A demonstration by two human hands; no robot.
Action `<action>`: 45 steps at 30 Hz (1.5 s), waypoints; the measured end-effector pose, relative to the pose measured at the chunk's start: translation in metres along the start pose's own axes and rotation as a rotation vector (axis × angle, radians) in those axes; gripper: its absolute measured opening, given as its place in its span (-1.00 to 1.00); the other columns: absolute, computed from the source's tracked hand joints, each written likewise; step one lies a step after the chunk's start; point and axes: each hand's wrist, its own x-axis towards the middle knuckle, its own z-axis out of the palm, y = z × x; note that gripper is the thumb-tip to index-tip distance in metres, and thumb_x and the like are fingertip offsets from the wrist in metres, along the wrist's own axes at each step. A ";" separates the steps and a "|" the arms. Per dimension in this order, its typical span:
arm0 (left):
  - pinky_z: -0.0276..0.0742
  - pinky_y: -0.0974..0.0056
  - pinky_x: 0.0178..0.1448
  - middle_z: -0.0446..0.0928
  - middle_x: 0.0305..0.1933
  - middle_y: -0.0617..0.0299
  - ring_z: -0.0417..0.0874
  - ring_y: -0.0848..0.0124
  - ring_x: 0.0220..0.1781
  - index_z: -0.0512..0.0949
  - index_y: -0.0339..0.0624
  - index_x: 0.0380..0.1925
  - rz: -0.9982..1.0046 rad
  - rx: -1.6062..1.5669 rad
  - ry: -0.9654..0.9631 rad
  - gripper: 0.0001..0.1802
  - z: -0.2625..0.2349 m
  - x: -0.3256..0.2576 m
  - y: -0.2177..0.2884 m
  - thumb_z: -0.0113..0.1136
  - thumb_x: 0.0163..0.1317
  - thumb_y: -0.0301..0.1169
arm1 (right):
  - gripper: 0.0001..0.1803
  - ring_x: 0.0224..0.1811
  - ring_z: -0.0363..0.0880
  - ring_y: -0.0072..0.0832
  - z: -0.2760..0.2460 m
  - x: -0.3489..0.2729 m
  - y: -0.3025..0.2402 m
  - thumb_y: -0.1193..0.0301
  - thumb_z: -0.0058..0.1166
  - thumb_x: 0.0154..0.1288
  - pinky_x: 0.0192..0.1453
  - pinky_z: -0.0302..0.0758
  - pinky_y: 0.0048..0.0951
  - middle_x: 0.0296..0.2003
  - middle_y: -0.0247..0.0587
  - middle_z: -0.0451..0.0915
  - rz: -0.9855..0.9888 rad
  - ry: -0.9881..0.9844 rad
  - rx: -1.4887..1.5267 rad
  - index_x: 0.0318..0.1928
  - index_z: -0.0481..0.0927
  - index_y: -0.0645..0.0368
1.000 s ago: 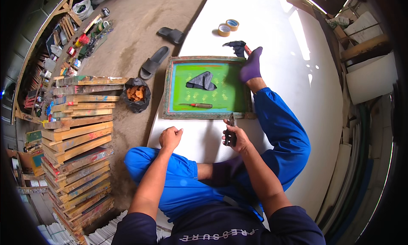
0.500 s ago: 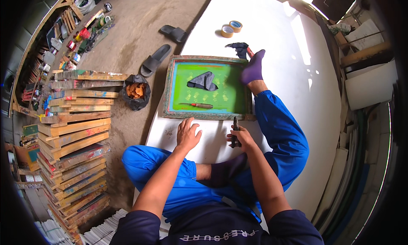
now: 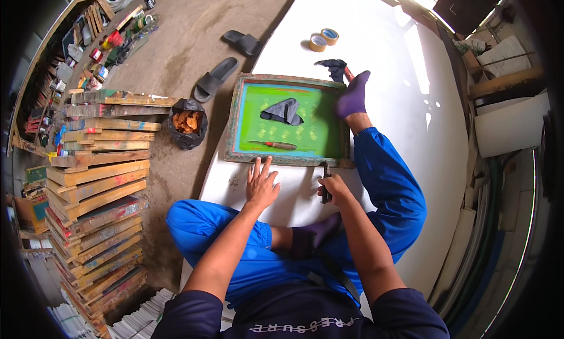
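A wooden screen-printing frame (image 3: 294,161) with green mesh lies on the white board. My left hand (image 3: 262,186) is spread with its fingertips at the frame's near edge, holding nothing. In my right hand (image 3: 336,189) is a dark hand tool, which looks like pliers (image 3: 326,174). Its tip reaches the near edge of the frame, towards the right corner. On the mesh lie a folded dark cloth (image 3: 283,111) and a screwdriver (image 3: 281,145).
The frame sits on a white board (image 3: 405,163). Beyond it are a hammer (image 3: 348,73), a dark cloth (image 3: 335,69) and tape rolls (image 3: 318,43). Left are slippers (image 3: 215,80), a black bag of orange-brown scraps (image 3: 188,123) and stacked wooden frames (image 3: 106,174).
My left hand has shifted slightly forward, its fingers now reaching the frame's near edge. The pliers stay in my right hand at nearly the same place. The view has shifted slightly.
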 end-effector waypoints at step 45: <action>0.44 -0.02 0.32 0.72 0.01 0.12 0.64 0.11 0.21 0.70 -0.12 -0.06 0.113 -0.310 0.201 -0.72 -0.014 -0.007 0.001 0.34 0.30 -0.26 | -0.75 -0.56 0.54 -0.48 0.062 -0.027 0.030 0.53 0.15 0.07 -0.48 0.48 -0.39 -0.50 -0.21 0.57 -0.328 -0.379 -0.253 -0.18 0.58 0.26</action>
